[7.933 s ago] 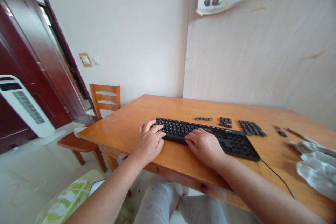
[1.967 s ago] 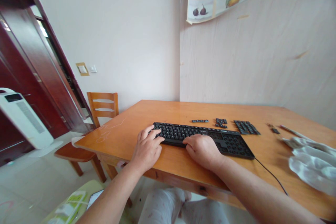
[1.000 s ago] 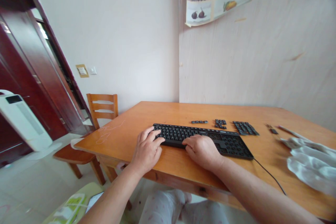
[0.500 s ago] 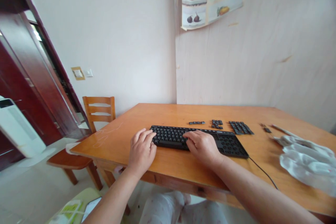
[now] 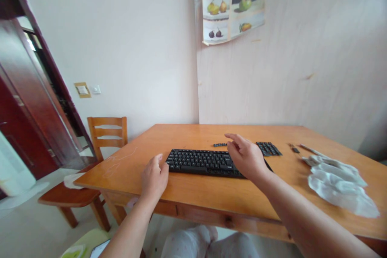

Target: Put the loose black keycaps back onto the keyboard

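Note:
A black keyboard (image 5: 198, 162) lies on the wooden table (image 5: 178, 135). Its letter keys are in place. Beside its left end rests my left hand (image 5: 155, 177), open with loosely bent fingers; whether it touches the edge I cannot tell. My right hand (image 5: 246, 157) hovers over the keyboard's right part, hiding most of the number pad. Its index finger points out toward the far side and nothing shows in the fingers. Behind the keyboard lie a short row of loose keycaps (image 5: 220, 144), partly covered by my right hand, and a block of keycaps (image 5: 268, 148) farther right.
To the right lie a crumpled clear plastic bag (image 5: 338, 189), a thin stick-like tool (image 5: 314, 150) and a small dark piece (image 5: 295, 150). A wooden chair (image 5: 109, 133) stands left of the table. Fruit pictures (image 5: 232, 16) hang on the wall.
My right hand has lifted from the keys and moved right and away from me, its index finger now stretched out. My left hand has drawn back off the left keys. The view has shifted.

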{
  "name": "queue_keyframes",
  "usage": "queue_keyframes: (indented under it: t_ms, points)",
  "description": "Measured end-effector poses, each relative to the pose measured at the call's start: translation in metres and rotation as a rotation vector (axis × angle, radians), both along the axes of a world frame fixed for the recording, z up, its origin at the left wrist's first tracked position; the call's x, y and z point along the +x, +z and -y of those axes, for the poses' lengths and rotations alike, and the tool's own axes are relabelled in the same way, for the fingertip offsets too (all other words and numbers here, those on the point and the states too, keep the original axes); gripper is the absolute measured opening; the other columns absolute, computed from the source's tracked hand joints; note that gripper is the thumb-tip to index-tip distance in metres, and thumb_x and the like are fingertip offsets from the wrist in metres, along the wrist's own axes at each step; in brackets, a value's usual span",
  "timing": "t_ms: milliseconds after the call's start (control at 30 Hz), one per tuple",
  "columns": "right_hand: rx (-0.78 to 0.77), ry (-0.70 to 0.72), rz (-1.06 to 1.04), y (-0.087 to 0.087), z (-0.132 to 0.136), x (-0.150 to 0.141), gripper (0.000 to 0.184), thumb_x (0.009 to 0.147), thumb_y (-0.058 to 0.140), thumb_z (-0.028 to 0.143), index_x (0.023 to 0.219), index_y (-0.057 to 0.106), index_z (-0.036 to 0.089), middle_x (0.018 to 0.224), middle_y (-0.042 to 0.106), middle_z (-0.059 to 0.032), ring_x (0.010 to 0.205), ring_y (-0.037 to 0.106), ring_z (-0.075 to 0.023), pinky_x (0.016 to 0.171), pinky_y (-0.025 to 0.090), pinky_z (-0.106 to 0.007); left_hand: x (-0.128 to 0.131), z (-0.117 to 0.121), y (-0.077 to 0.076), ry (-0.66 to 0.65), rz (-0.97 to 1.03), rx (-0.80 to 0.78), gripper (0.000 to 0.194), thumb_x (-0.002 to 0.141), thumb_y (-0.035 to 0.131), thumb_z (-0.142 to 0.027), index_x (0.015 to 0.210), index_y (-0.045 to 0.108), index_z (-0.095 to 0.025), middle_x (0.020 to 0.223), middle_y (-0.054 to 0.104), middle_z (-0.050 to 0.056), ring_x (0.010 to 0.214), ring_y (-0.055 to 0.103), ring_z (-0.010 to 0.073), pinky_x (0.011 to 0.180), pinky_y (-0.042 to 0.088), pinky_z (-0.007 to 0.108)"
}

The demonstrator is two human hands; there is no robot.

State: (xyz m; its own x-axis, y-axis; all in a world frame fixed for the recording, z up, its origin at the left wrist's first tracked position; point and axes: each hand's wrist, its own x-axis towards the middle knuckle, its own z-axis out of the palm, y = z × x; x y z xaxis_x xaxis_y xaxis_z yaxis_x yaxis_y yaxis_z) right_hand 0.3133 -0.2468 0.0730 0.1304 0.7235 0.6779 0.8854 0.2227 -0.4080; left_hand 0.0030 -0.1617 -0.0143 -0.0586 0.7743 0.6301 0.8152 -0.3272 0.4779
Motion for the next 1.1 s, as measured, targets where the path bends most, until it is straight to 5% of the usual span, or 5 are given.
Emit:
queue_keyframes:
  t_ms: [200,333,433,600,1100]
  points:
    - [-0.129,-0.231,-0.022,0.01,0.014,0.057,0.041,0.091,0.044,0.038,0.125,0.063,0.024,0.071,0.069,0.0003,0.068,0.063,-0.0184,0.06,0.037,-0.027,0.0,0.0,0.003,0.004,0.047,-0.132,0.037,0.092,0.046,-0.038,0.122,0.054,-0.017,0.119,0.069,0.014,0.107,0.068,0.024,0.096,0.05,0.04]
    - [-0.311,-0.4,0.052,-0.005,0.024,0.104,0.043,0.091,0.043,0.039,0.125,0.063,0.021,0.089,0.074,-0.0073,0.078,0.064,-0.0218,0.063,0.037,-0.029,0.0,-0.001,0.006,0.002,0.08,-0.194,0.041,0.091,0.045,-0.042,0.123,0.052,-0.018,0.116,0.07,0.013,0.104,0.068,0.0246,0.095,0.05,0.041]
    - [-0.434,-0.439,0.105,-0.02,0.034,0.126,0.037,0.091,0.04,0.035,0.101,0.073,0.019,0.088,0.073,-0.0107,0.078,0.063,-0.023,0.062,0.035,-0.029,-0.001,-0.004,0.008,-0.005,0.088,-0.227,0.044,0.091,0.045,-0.046,0.124,0.051,-0.019,0.113,0.072,0.011,0.104,0.069,0.0256,0.094,0.05,0.041]
    - [-0.572,-0.364,0.115,-0.046,0.038,0.134,0.038,0.088,0.045,0.031,0.063,0.068,0.017,0.068,0.068,-0.0084,0.064,0.058,-0.0178,0.058,0.031,-0.028,-0.003,-0.01,0.006,0.021,0.074,-0.286,0.049,0.09,0.043,-0.053,0.126,0.051,-0.019,0.113,0.072,0.012,0.108,0.067,0.0284,0.094,0.05,0.042]
    - [-0.555,-0.297,0.053,-0.064,0.027,0.13,0.033,0.085,0.044,0.025,0.059,0.062,0.017,0.062,0.062,-0.0052,0.06,0.049,-0.0146,0.056,0.026,-0.027,-0.006,-0.014,0.005,-0.087,0.267,-0.3,0.066,0.083,0.052,-0.06,0.132,0.047,-0.016,0.114,0.072,0.015,0.112,0.066,0.0278,0.099,0.048,0.04]
